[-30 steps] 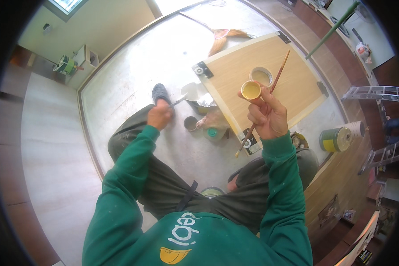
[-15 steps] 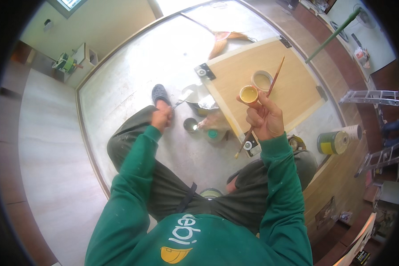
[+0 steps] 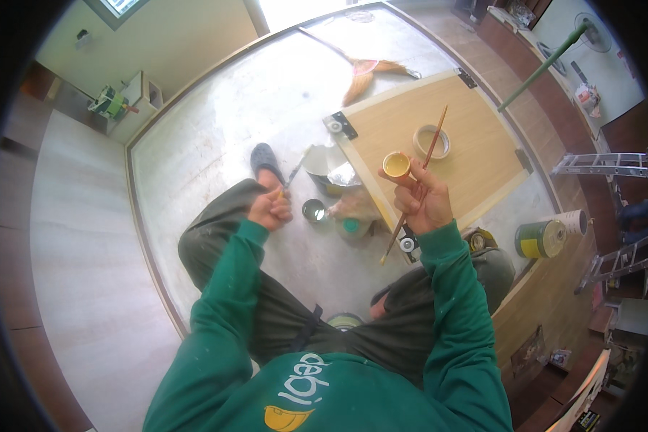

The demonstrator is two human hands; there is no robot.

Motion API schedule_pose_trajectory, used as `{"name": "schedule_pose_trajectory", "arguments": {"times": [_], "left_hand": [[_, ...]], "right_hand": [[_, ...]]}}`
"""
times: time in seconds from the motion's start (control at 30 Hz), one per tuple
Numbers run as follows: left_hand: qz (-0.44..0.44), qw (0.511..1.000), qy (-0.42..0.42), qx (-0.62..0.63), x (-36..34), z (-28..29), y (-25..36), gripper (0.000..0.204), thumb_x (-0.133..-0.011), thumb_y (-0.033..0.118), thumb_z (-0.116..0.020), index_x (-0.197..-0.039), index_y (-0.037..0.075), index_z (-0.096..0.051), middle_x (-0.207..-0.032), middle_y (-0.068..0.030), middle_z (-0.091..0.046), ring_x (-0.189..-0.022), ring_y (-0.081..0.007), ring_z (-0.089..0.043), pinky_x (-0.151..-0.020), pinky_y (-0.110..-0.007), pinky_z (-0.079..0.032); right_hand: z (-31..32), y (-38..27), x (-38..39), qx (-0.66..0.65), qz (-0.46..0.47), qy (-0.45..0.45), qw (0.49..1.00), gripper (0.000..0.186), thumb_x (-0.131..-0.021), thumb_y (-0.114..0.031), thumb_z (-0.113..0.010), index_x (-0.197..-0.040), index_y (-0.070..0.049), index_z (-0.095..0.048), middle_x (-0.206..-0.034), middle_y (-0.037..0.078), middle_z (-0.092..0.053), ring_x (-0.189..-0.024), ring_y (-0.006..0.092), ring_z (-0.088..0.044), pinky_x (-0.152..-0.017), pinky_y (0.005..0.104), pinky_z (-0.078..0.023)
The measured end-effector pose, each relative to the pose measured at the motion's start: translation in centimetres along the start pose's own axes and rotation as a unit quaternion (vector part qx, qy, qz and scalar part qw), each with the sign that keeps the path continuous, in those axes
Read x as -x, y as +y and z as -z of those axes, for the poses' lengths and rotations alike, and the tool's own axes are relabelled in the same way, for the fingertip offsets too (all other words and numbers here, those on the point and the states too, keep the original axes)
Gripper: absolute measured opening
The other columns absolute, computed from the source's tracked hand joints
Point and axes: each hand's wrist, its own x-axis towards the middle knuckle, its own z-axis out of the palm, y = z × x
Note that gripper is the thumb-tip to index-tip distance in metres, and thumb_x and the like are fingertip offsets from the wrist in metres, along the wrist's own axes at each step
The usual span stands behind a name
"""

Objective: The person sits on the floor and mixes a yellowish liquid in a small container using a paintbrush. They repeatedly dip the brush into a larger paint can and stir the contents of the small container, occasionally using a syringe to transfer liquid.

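My left hand (image 3: 268, 211) is closed round the yellowish handle of a thin scraper-like tool (image 3: 291, 174) with a pale blade. My right hand (image 3: 428, 198) holds a small cup (image 3: 396, 165) of yellow liquid together with a long thin paintbrush (image 3: 433, 139), bristles pointing down. Behind it, a tape roll (image 3: 422, 135) lies on a pale wooden panel (image 3: 381, 122) with metal corner fittings. Between my hands, a dark open tin (image 3: 314, 211), a crumpled bag with a green lid (image 3: 351, 225) and a pail with foil (image 3: 324, 165) stand on the pale floor, partly overlapping.
A straw broom (image 3: 363, 70) lies at the back. To the right are a green-and-yellow can (image 3: 533, 240), a white cylinder (image 3: 574, 220), aluminium ladders (image 3: 605, 165) and a green pole (image 3: 543, 65). A small cabinet (image 3: 133, 101) sits back left. My legs and one dark clog (image 3: 264, 155) frame the work.
The whole scene sits slightly lower in the picture. My left hand has dropped a little and turned, so more of the tool's handle shows. My right hand still holds the cup and brush.
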Motion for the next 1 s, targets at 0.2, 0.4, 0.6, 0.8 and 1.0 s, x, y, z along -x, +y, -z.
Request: {"name": "schedule_pose_trajectory", "arguments": {"times": [0.2,0.4,0.6,0.8,1.0], "left_hand": [[-0.150,0.958,0.147,-0.195,-0.7,-1.8,-1.8,0.025,-0.108,0.030,-0.052,-0.104,0.007,-0.058,-0.067,0.0052,-0.049,-0.052,-0.0107,-0.044,-0.057,-0.028,-0.038],[-0.259,0.852,0.250,-0.381,-1.5,-0.5,-2.2,0.024,-0.101,0.024,-0.065,-0.115,0.005,-0.069,-0.089,-0.0026,-0.071,-0.078,-0.0181,-0.072,-0.070,-0.029,-0.051],[-0.317,0.822,0.250,-0.400,-2.4,1.6,-2.0,0.029,-0.098,0.019,-0.070,-0.122,0.002,-0.071,-0.095,-0.0038,-0.074,-0.082,-0.0160,-0.073,-0.072,-0.029,-0.051],[-0.385,0.786,0.249,-0.415,-1.6,0.8,-2.1,0.034,-0.095,0.010,-0.073,-0.126,-0.003,-0.070,-0.091,-0.0043,-0.074,-0.069,-0.0091,-0.061,-0.064,-0.023,-0.047],[-0.424,0.783,0.218,-0.401,1.6,-3.6,-2.5,0.027,-0.095,0.011,-0.070,-0.114,-0.007,-0.073,-0.091,-0.0097,-0.075,-0.079,-0.0155,-0.067,-0.071,-0.027,-0.051]], "right_hand": [[0.0,0.2,0.2,0.005,0.002,-0.004,1.000,0.030,-0.105,-0.024,-0.052,-0.127,-0.004,-0.059,-0.111,0.027,-0.072,-0.046,0.0061,-0.038,-0.043,0.0200,-0.032],[0.3,0.2,0.2,-0.003,0.005,-0.021,1.000,0.029,-0.104,-0.024,-0.055,-0.125,-0.004,-0.060,-0.110,0.027,-0.072,-0.045,0.0059,-0.037,-0.043,0.0199,-0.032],[0.6,0.2,0.1,0.017,0.007,-0.027,0.999,0.030,-0.105,-0.028,-0.054,-0.126,-0.007,-0.059,-0.116,0.030,-0.070,-0.047,0.0065,-0.037,-0.044,0.0201,-0.029],[0.7,0.0,0.2,0.006,0.003,-0.027,1.000,0.031,-0.104,-0.027,-0.055,-0.127,-0.007,-0.060,-0.116,0.029,-0.070,-0.047,0.0059,-0.036,-0.044,0.0197,-0.029],[0.7,-0.1,0.3,0.003,0.004,-0.040,0.999,0.031,-0.104,-0.027,-0.056,-0.127,-0.007,-0.060,-0.116,0.027,-0.070,-0.048,0.0062,-0.034,-0.045,0.0196,-0.029]]}}
